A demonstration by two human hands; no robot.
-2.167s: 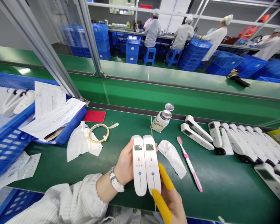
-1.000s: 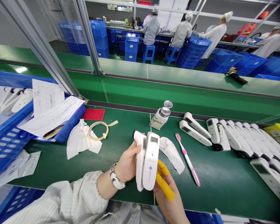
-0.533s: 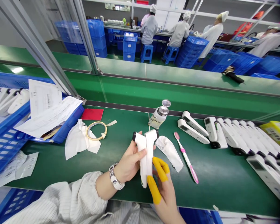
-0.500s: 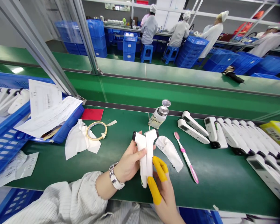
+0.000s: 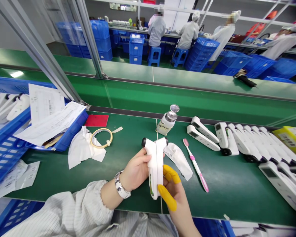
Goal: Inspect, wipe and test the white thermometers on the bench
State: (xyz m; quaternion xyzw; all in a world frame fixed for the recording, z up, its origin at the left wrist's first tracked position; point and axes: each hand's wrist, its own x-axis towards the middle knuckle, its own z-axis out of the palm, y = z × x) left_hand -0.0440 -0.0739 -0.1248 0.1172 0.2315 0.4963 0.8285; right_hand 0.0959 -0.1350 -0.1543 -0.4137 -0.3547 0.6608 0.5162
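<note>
Two white infrared thermometers are held side by side, upright above the bench, their black-tipped heads pointing apart. My left hand (image 5: 135, 169), with a watch on its wrist, is closed around the left thermometer (image 5: 151, 164); a green strip shows near that one's lower end. My right hand (image 5: 176, 194) wears yellow finger cots and pinches the lower part of the right thermometer (image 5: 160, 161). Behind it lies a crumpled white cloth (image 5: 179, 159). A pink and white toothbrush (image 5: 196, 166) rests to the right. Beyond my hands stands a pump bottle (image 5: 166, 123) with its metal lid raised.
More thermometers (image 5: 251, 141) lie in rows at the right, near a yellow box (image 5: 289, 141). A tape roll (image 5: 91, 140) sits on white cloth (image 5: 77, 148) at the left, by a red card (image 5: 97, 120). Blue crates (image 5: 10, 148) with papers (image 5: 51, 121) line the left. Co-workers sit beyond the partition.
The two thermometers have turned slightly in my hands, and their heads now spread further apart. More of the green strip shows on the left one. My right hand has shifted a little right.
</note>
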